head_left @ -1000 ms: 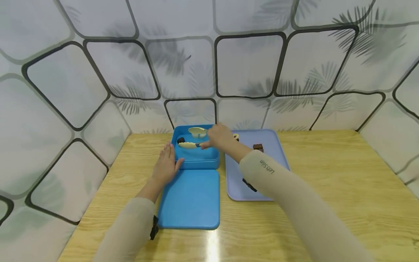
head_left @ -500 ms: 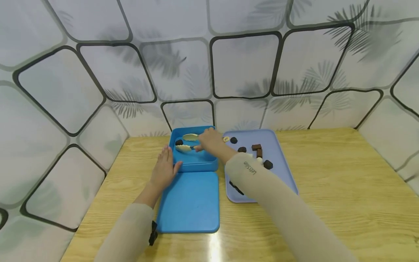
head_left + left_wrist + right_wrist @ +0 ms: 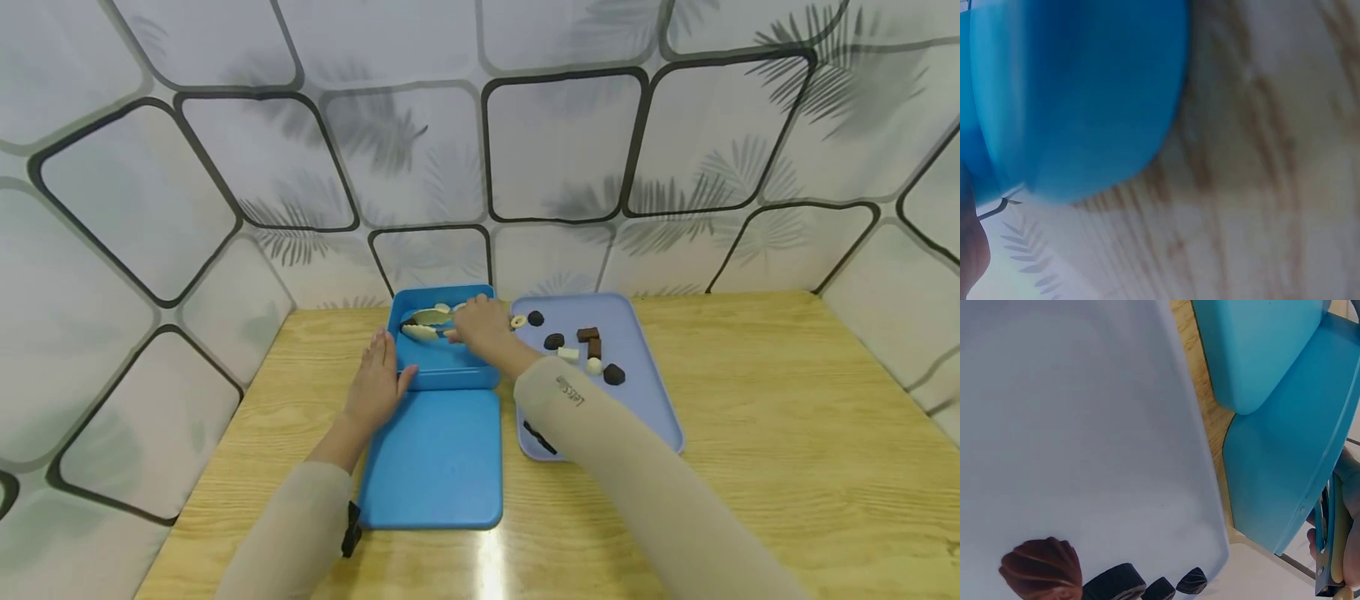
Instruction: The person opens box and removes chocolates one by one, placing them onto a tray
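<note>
An open blue box (image 3: 450,367) stands at the back of the wooden table, with its lid (image 3: 435,458) lying flat in front of it. My right hand (image 3: 480,327) reaches into the box and grips cream-tipped tongs (image 3: 423,325); a dark chocolate (image 3: 408,322) sits at their tips. My left hand (image 3: 378,383) rests flat, fingers straight, against the box's left wall. In the right wrist view the tongs (image 3: 1329,550) show at the right edge beside the box (image 3: 1285,462). The left wrist view shows only the blurred blue box (image 3: 1079,94) and the table.
A lavender tray (image 3: 645,392) lies right of the box, with several chocolates on it, among them a dark round one (image 3: 613,374), a brown block (image 3: 588,334) and a pale ring (image 3: 517,321). Patterned walls enclose the table (image 3: 787,433) on three sides.
The tongs' tips have drawn closer together inside the box near the dark chocolate. My right forearm has dropped lower, uncovering more chocolates on the tray. The left hand has stayed put.
</note>
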Motion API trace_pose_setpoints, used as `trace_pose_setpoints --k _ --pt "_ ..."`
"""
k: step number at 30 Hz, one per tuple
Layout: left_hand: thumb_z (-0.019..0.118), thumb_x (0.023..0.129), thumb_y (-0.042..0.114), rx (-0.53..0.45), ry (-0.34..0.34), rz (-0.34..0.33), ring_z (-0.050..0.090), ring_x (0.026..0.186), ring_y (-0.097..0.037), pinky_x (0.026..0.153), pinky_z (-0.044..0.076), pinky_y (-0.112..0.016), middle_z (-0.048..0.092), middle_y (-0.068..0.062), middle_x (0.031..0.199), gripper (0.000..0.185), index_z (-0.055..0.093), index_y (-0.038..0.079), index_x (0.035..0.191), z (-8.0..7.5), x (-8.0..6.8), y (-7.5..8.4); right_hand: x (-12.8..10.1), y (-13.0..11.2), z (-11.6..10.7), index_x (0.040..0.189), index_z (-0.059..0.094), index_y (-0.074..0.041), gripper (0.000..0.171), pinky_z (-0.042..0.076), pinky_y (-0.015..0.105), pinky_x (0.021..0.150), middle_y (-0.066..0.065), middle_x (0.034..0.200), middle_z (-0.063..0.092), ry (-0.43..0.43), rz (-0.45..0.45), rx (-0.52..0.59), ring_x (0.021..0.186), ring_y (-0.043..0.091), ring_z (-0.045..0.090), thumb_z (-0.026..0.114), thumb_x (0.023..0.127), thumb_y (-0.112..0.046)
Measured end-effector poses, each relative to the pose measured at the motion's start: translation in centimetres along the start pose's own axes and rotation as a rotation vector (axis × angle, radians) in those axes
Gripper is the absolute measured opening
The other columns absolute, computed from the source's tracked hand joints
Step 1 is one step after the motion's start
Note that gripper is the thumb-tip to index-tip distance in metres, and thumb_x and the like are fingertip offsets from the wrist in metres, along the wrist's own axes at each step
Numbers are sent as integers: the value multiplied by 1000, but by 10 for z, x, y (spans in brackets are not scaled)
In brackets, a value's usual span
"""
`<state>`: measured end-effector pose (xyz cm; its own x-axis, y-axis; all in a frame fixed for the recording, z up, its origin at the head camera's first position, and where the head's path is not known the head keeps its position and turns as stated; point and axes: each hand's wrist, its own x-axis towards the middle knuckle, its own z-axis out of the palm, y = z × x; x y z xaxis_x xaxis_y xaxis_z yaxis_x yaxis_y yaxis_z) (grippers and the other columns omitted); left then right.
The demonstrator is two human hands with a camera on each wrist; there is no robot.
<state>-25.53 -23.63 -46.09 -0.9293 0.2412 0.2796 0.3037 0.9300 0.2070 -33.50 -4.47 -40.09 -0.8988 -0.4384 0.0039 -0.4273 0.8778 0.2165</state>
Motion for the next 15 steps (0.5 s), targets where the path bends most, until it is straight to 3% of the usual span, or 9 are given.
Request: trace_pose_setpoints --k 15 --pt "46 100 30 -1 0 -16 20 139 -45 114 19 -53 20 -37 148 69 20 -21 139 0 0 1 -18 7 4 98 69 -6 54 50 26 67 5 87 63 133 -40 -6 78 18 53 52 89 -57"
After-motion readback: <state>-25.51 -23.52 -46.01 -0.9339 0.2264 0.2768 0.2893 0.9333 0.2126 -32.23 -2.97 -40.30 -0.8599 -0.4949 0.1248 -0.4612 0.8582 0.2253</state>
